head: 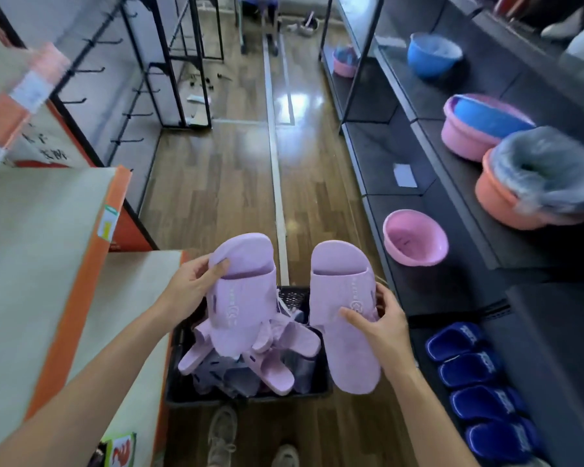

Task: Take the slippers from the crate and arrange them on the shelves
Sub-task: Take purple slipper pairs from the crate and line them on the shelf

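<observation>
Dark shelves (429,284) stand to the right, blue slippers (479,382) on the lowest. Above the black crate (182,392), the left hand (189,288) and right hand (381,325) each grasp one lilac slipper (243,298). Best to square the pair, then set it beside the blue row.

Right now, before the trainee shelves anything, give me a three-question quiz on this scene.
1. True or false: the left grip holds one lilac slipper and the right grip holds another.
2. What lies in the crate? A) nothing B) more lilac slippers C) a pink basin
3. What colour is the row of slippers lined up to the person's right of the crate?
Key: 1 true; 2 B; 3 blue.
</observation>
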`<state>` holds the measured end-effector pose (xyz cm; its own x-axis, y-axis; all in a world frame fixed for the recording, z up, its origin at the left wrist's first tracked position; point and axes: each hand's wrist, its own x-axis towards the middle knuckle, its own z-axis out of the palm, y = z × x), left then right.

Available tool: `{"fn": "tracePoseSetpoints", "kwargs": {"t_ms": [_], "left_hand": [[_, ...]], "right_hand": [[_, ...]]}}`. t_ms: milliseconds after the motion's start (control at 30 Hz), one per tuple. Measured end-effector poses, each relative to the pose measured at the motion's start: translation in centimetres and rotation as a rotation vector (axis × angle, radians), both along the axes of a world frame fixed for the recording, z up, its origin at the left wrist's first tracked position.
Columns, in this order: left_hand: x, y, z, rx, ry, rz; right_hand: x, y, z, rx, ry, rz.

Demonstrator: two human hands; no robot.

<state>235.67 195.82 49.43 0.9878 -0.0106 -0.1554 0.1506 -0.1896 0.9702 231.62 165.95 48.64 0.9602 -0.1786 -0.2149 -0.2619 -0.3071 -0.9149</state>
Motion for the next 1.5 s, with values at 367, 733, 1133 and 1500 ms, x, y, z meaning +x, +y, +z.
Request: {"fn": "tracePoseSetpoints", "kwargs": {"t_ms": [367,733,1133,1500], "left_hand": [[0.1,-8.5,8.9,-0.028,-0.112,-0.236],[4.0,-17.3,14.5,0.043,-0.238,-0.676],[0.0,-28.2,17.2,0.018,-0.369,-1.172],[-12.6,-37.7,18.5,-0.057,-0.35,-1.363]], "right_hand": [[-5.5,-6.3,9.2,-0.111,-0.169,-0.142],[-11.8,-7.8,15.4,-0.195,-0.239,-0.537],[-22.8,-7.5,17.7,-0.308,-0.225,-1.02],[-36.2,-11.0,18.6,-0.371,-0.214,-1.234]]}}
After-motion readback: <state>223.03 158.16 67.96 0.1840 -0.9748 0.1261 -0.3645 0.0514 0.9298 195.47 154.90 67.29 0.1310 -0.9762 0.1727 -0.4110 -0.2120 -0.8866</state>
